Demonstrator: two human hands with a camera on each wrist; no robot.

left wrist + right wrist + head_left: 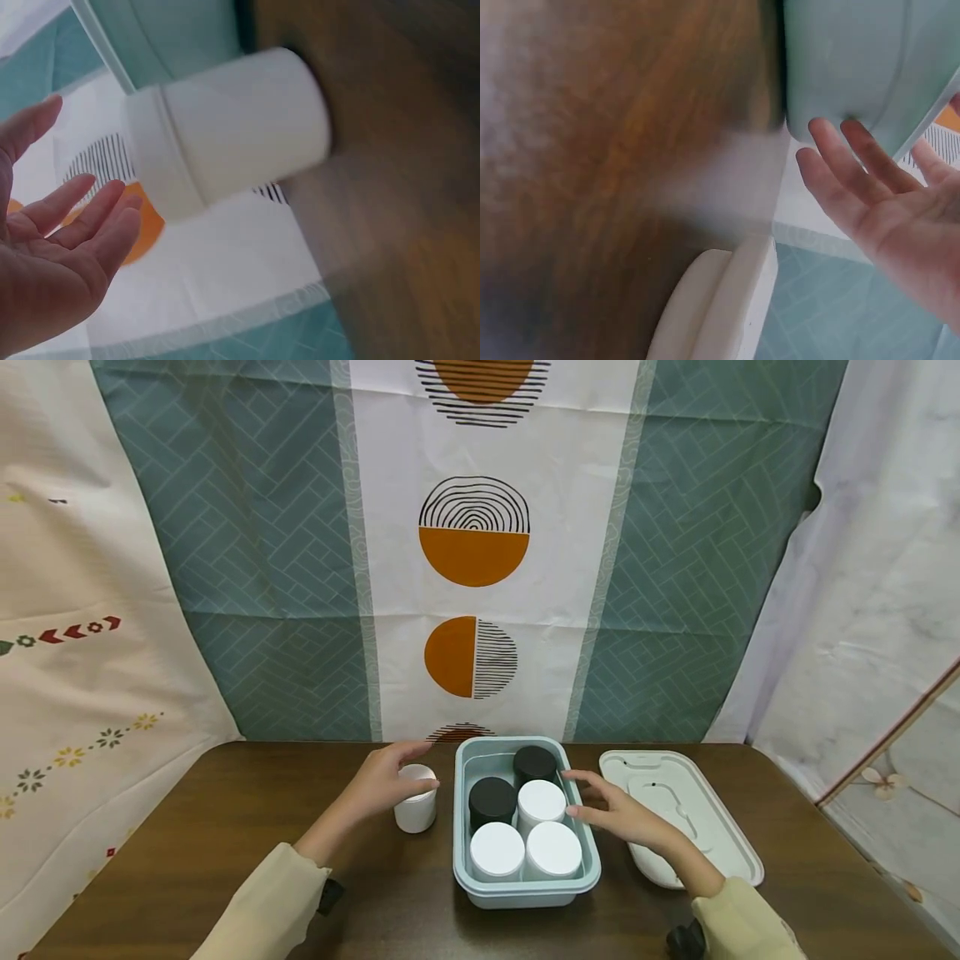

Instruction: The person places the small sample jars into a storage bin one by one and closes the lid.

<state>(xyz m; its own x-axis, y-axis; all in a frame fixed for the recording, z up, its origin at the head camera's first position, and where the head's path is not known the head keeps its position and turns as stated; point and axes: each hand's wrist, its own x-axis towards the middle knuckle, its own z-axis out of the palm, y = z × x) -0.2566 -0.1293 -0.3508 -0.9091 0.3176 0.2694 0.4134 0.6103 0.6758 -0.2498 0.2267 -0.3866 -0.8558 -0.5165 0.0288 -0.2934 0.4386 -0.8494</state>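
A white lidded jar (415,810) stands upright on the table, left of a light blue-green plastic box (461,827). My left hand (390,781) is spread over the jar's top; the left wrist view shows its fingers apart from the jar (232,127). Inside the box are two black-lidded jars (492,802) at the back and several white-lidded jars (552,850) toward the front. My right hand (615,810) is at the box's right side, fingers extended, fingertips close by its wall (847,67) and rim.
A pale box lid (690,810) lies on the brown wooden table (360,893) right of the box, partly behind my right forearm. A patterned curtain (480,552) hangs along the table's back edge, and light cloths (90,652) hang at the sides.
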